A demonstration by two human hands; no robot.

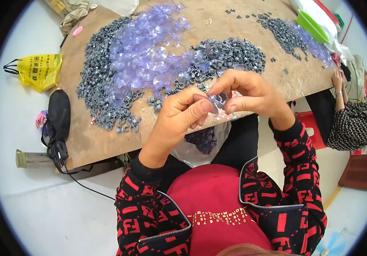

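Note:
Above the table's near edge, my two hands meet around a clear purplish suction cup (pixel 214 102). My left hand (pixel 183 110) is closed, pinching the cup between thumb and forefinger. From the other side, my right hand (pixel 248 91) curls its thumb and forefinger around a small grey plastic clip (pixel 223 97), which sits against the cup. Whether the clip is fastened to it I cannot tell. Behind my hands, a heap of clear suction cups (pixel 138 64) spreads across the table, with grey clips (pixel 96 64) on its left and more grey clips (pixel 234 54) on its right.
On the brown table (pixel 200 21), more clips (pixel 281 34) lie at far right beside a green basin (pixel 312 26). A co-worker (pixel 352 126) sits at the right. A clear bag (pixel 192 155) hangs below the edge. At left are a yellow bag (pixel 40 71) and black pouch (pixel 59 112).

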